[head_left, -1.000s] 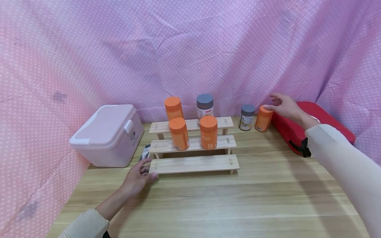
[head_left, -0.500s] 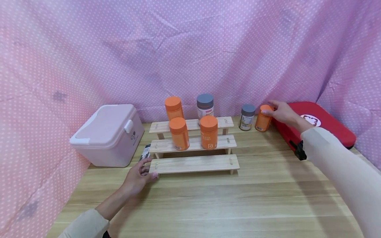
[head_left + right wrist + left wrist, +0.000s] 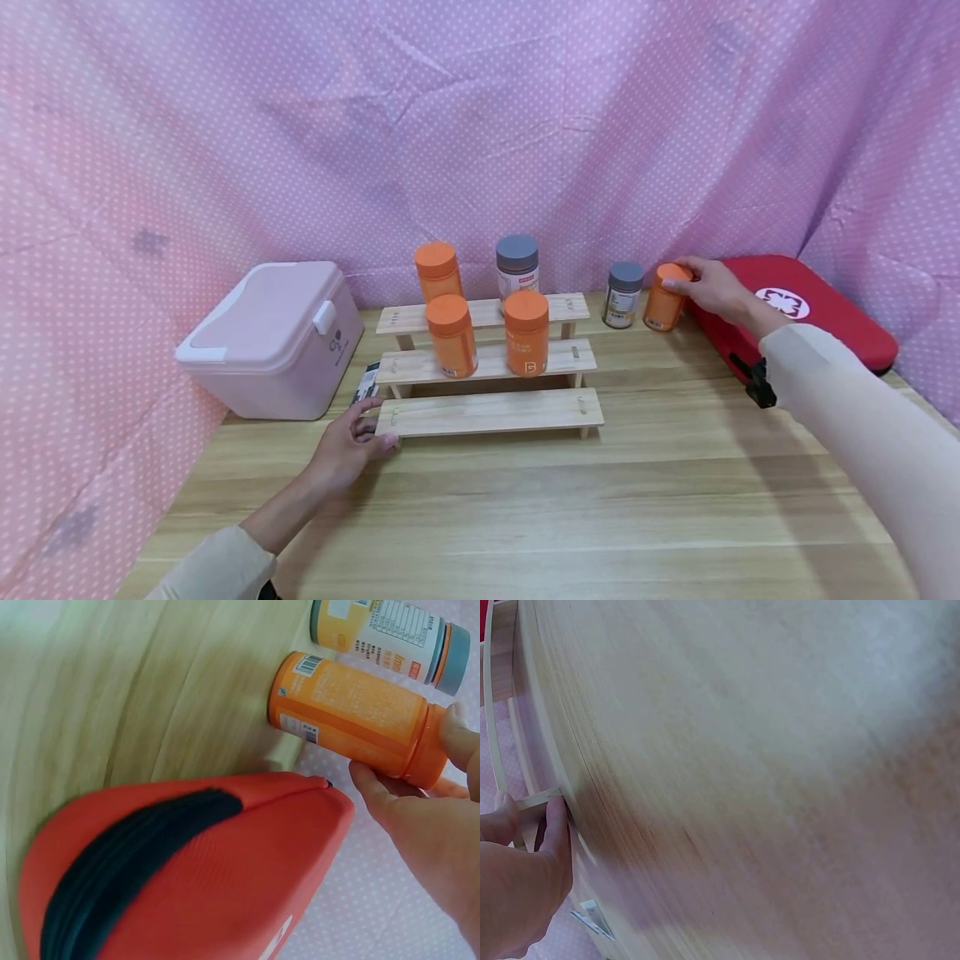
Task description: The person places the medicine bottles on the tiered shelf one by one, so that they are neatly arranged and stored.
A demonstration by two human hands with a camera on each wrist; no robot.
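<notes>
My left hand (image 3: 343,450) pinches the left end of the lowest step of a three-tier wooden display rack (image 3: 491,414). Thumb and fingers close on that end in the left wrist view. At the far right, my right hand (image 3: 716,289) grips an orange pill bottle (image 3: 349,712) around its cap, the thumb on one side and fingers on the other. The bottle stands upright on the table, beside a grey-capped bottle (image 3: 622,296). Two orange bottles, left (image 3: 452,337) and right (image 3: 526,335), are on the middle step. The top step bears another orange bottle (image 3: 437,272) and a grey-capped one (image 3: 517,268).
A pink lidded box (image 3: 277,342) stands to the left of the rack. On the right, a red first-aid case (image 3: 817,312) lies close to my right forearm. A small printed card (image 3: 367,385) lies between box and rack. Pink dotted cloth (image 3: 480,125) hangs behind the table.
My right hand has come down onto the orange bottle at the right and taken hold of its cap. The left hand keeps its place on the rack.
</notes>
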